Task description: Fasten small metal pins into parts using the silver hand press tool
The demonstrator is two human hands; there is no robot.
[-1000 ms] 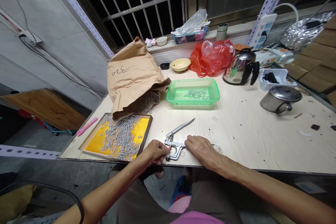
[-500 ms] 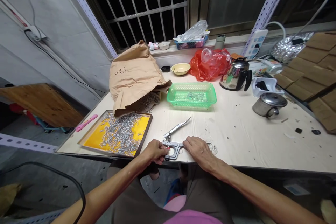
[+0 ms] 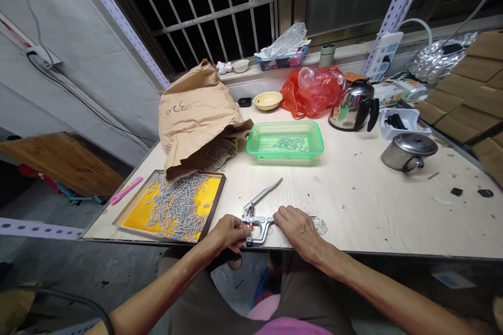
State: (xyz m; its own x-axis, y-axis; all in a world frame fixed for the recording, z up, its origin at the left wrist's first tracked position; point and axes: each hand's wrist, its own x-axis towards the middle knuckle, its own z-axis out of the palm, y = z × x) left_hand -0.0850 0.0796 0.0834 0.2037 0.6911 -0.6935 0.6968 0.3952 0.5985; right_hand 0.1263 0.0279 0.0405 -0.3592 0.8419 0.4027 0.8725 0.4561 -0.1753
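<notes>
A pair of grey snap-fastener pliers (image 3: 258,227) lies at the table's front edge, its upper lever raised and its jaws apart. My right hand (image 3: 295,225) is closed over the end of its fixed handle. At the jaw end, my left hand (image 3: 230,231) pinches its fingers together beside the red tip; anything between them is too small or hidden to make out. Left of that hand, a shallow tray (image 3: 220,196) with a yellow bottom holds many small silvery spring-like pieces (image 3: 176,209). Similar pieces lie in a green plastic basket (image 3: 255,156) beyond the pliers.
An open brown paper bag (image 3: 196,110) of metal pieces leans over the tray's back edge. A pink-handled tool (image 3: 126,190) lies at the left. Farther back are a yellow bowl (image 3: 267,100), a red plastic bag (image 3: 310,97), a kettle (image 3: 351,107) and a lidded metal cup (image 3: 408,153).
The camera view has shifted slightly. Both hands stay at the pliers, with the left fingers still pinched by the jaws and the right hand still on the handle.
</notes>
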